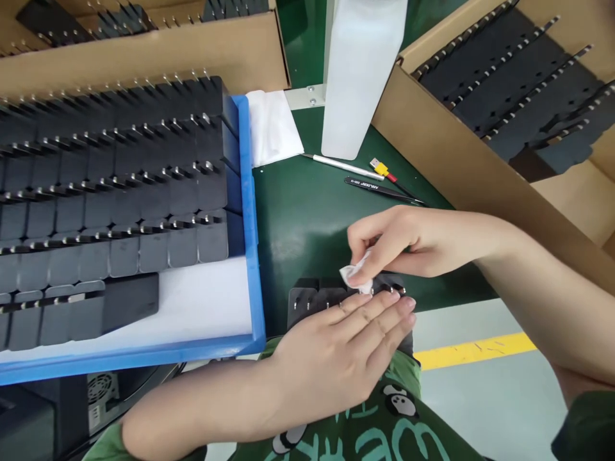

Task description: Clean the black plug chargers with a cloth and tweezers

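A short row of black plug-in adapters with metal prongs [303, 301] stands at the table's near edge. My left hand [343, 346] lies flat across them, fingers stretched out toward the right and covering much of the row. Pinched in my right hand [389, 243] is a crumpled white cloth [358, 275], which touches or nearly touches the row just beyond my left fingertips. Some of the prongs show at both ends of my left hand; the middle ones are hidden.
A blue tray [254, 256] of black adapters stands left. Cardboard boxes [192, 54] with more adapters stand at back left and right. Behind my hands lie a white cloth [273, 128], a silver pen-like tool [343, 166], black tweezers [379, 190] and a yellow-ended USB cable [382, 168], near a white upright panel [358, 77].
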`<state>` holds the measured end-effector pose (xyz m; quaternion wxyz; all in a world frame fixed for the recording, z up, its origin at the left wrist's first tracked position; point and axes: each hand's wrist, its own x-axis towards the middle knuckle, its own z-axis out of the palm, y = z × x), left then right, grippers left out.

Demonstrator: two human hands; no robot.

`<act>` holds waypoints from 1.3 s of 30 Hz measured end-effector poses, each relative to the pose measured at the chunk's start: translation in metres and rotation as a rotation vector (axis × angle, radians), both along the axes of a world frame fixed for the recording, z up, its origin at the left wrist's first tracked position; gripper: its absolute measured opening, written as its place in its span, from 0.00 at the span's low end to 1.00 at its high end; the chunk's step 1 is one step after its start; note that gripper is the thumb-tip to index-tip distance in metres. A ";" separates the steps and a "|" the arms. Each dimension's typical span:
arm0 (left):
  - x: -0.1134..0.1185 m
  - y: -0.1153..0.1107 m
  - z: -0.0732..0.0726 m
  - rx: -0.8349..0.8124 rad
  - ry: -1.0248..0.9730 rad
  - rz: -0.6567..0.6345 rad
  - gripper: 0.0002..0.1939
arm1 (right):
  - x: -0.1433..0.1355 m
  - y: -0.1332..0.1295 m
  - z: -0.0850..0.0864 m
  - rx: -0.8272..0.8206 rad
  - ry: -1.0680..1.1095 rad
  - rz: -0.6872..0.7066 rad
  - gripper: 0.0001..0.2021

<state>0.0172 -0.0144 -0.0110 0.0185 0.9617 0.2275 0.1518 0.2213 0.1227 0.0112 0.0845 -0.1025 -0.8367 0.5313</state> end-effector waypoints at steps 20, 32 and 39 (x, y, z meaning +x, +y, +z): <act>0.000 -0.003 -0.003 -0.008 0.013 -0.003 0.22 | 0.048 -0.031 -0.002 0.056 0.036 -0.339 0.14; -0.017 0.006 0.013 -0.006 -0.147 -0.068 0.23 | 0.076 -0.101 -0.011 0.104 0.312 -1.103 0.20; -0.034 0.012 0.013 -0.094 0.093 0.295 0.46 | 0.012 -0.164 -0.049 0.128 0.271 -1.390 0.21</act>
